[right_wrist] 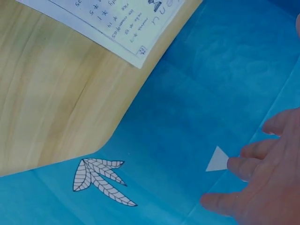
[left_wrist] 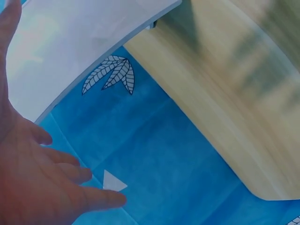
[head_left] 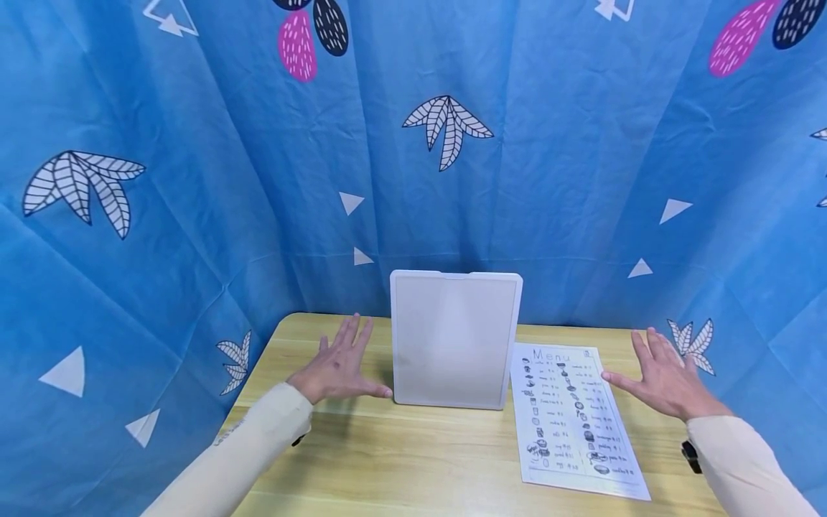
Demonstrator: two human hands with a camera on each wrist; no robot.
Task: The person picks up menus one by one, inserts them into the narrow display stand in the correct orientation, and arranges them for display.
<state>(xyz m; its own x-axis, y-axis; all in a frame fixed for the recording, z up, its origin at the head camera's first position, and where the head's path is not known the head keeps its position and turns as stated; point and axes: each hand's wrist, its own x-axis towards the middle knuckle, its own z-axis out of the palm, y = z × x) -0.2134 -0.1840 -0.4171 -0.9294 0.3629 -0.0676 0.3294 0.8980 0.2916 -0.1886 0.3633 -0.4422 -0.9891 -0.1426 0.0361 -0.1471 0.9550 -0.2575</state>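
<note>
A white rectangular board with a raised rim stands upright near the table's back edge. To its left my left hand is held with fingers spread, the thumb tip close to the board's lower left corner in the head view. On the right, my right hand is spread in the same way, its thumb toward a handwritten paper sheet headed "Menu". Small drawings and lines of writing fill that sheet, which lies flat beside the board. Both hands hold nothing.
The light wooden table has rounded back corners. A blue patterned curtain hangs close behind it and along both sides. In the left wrist view, the board overlaps the table's edge.
</note>
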